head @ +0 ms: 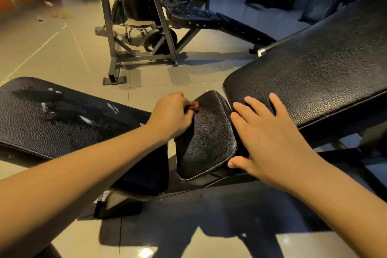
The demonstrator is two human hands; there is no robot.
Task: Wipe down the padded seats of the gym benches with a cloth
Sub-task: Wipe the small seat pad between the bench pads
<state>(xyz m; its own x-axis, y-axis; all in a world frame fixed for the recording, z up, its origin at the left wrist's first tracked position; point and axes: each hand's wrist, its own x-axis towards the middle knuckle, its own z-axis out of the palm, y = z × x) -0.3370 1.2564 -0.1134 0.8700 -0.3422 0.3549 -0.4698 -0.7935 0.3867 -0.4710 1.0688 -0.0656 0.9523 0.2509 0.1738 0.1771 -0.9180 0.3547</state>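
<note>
Head — left hand (169,115) grips cloth (194,107), right hand (270,138) flat on bench (314,73).

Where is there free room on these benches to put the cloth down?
Free: the left pad, wet-looking but bare, beyond the left hand; the right pad above the right hand. Crowded: the small seat pad, a hand at each edge, the left gripping the cloth.
</note>
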